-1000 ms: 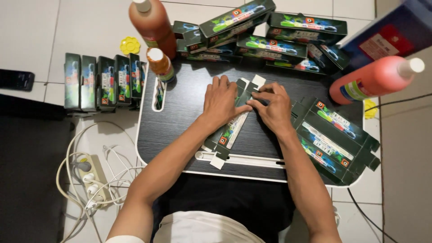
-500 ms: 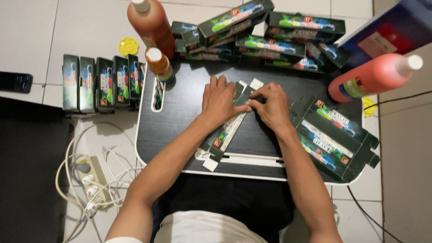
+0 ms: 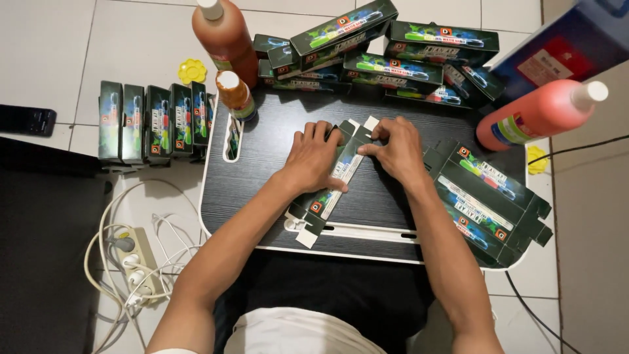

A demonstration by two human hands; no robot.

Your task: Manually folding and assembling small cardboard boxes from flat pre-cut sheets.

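Pressing a flat carton (image 3: 331, 187) onto the counter (image 3: 262, 157), left hand (image 3: 313, 157) and right hand (image 3: 393, 147) pinch its 12 o'clock flaps; thin card probably creases easily.

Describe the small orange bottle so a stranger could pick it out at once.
Start at the black wood-grain lap desk and go to its far left corner, beside the oval slot. The small orange bottle with a white cap stands there, just in front of a large orange-brown bottle. It is much shorter than that one and the reddish-pink bottle lying tilted at right.
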